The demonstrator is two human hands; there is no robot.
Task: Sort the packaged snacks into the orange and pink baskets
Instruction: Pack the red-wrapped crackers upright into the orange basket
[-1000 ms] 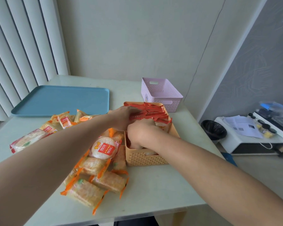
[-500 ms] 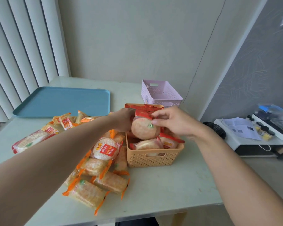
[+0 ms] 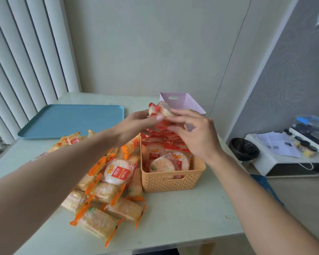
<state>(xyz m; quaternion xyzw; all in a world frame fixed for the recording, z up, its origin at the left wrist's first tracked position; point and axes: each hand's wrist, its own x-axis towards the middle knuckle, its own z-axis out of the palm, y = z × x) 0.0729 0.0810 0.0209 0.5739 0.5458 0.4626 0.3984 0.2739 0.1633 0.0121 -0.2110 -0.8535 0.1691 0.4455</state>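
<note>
Snacks are mid-sort; one round red-wrapped rice cracker packet (image 3: 161, 111) is held up above the far end of the orange basket (image 3: 173, 179), in front of the pink basket (image 3: 182, 103), which stands just behind the orange one; the step in hand is judged to be the moving or re-seating of this packet between the two hands. The packet is pinched at its near edge by the thumb and fingertips of the left hand (image 3: 134, 126); the right hand (image 3: 193, 133) is at the packet's right side, its fingers (image 3: 175, 113) partly curled against the wrapper; whether a firm grasp is made there cannot be told through the blur. The orange basket is already crowded with red-wrapped packets (image 3: 166, 159); to its left a heap of orange-edged packets (image 3: 107, 205) lies unsorted on the table (image 3: 182, 218); nothing can be seen inside the pink basket. Next, a destination must be chosen for the held packet; much sorting is judged to remain.
</note>
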